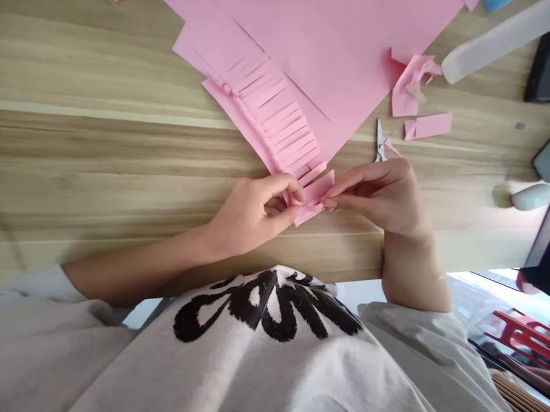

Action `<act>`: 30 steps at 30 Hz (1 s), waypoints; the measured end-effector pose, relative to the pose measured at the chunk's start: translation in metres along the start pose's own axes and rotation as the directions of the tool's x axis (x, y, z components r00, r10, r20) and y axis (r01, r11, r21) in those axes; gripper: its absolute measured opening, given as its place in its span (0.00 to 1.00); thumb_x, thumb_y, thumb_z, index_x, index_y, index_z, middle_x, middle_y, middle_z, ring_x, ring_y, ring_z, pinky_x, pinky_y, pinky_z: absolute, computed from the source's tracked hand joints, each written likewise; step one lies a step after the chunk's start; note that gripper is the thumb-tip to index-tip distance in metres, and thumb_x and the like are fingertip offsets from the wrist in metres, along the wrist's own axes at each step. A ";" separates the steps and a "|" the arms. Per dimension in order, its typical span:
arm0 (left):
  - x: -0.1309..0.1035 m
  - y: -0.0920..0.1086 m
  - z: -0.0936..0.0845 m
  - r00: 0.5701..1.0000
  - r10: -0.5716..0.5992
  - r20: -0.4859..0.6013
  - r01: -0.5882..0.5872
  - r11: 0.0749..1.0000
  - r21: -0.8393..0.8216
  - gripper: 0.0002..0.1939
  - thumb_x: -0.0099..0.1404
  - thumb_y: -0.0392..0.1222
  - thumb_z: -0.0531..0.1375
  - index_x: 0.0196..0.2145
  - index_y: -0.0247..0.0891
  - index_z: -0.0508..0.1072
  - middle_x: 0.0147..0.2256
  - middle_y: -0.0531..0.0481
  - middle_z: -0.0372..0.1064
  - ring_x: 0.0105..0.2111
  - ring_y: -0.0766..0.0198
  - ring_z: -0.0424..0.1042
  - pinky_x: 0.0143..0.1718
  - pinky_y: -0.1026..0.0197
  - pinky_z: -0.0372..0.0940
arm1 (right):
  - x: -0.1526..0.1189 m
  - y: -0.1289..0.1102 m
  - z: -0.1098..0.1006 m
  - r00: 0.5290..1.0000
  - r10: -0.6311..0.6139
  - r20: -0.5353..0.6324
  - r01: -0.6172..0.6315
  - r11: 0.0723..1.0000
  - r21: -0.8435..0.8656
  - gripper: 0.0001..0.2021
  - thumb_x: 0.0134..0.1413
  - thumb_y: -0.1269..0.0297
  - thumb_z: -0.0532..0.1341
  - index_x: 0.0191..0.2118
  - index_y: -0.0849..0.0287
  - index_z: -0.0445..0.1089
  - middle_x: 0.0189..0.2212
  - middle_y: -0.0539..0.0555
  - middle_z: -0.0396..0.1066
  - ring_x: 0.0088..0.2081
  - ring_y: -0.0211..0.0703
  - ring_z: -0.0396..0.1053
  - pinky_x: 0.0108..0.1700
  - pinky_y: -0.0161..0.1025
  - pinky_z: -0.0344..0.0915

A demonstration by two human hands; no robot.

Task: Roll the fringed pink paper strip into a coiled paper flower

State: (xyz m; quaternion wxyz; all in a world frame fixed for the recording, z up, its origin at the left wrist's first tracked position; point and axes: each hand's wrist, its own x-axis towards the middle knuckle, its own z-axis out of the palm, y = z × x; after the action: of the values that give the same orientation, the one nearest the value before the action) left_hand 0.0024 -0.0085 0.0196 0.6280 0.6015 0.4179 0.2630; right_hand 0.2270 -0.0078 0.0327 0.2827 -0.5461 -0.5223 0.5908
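Observation:
A pink paper strip cut into a fringe (290, 131) runs diagonally from the large pink sheet down toward me, with a narrow rolled or folded edge along its left side. My left hand (260, 214) pinches the near end of this strip between thumb and forefinger. At the same end, my right hand (376, 195) grips a fringe tab in its closed fingertips. Small scissors (380, 141) lie just beyond my right hand, their handles partly hidden behind it.
A large pink paper sheet (355, 45) covers the far middle of the wooden table (99, 162). Pink scraps (428, 126) and a crumpled pink piece (407, 90) lie to the right. Farther right are a whitish, translucent long object (501, 43) and a black object (549, 66).

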 end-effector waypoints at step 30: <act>0.000 0.001 0.001 1.000 0.007 0.001 -0.007 1.000 0.001 0.03 0.60 0.35 0.63 0.32 0.36 0.71 0.30 0.52 0.75 0.27 0.70 0.75 0.29 0.70 0.72 | 0.000 0.000 -0.001 1.000 -0.013 -0.011 0.013 1.000 -0.014 0.05 0.41 0.69 0.74 0.26 0.54 0.80 0.24 0.49 0.78 0.27 0.39 0.75 0.30 0.36 0.73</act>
State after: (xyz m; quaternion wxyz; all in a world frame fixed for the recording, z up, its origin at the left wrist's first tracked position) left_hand 0.0036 -0.0085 0.0205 0.6272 0.6032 0.4157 0.2646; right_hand 0.2279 -0.0075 0.0324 0.2857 -0.5480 -0.5283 0.5821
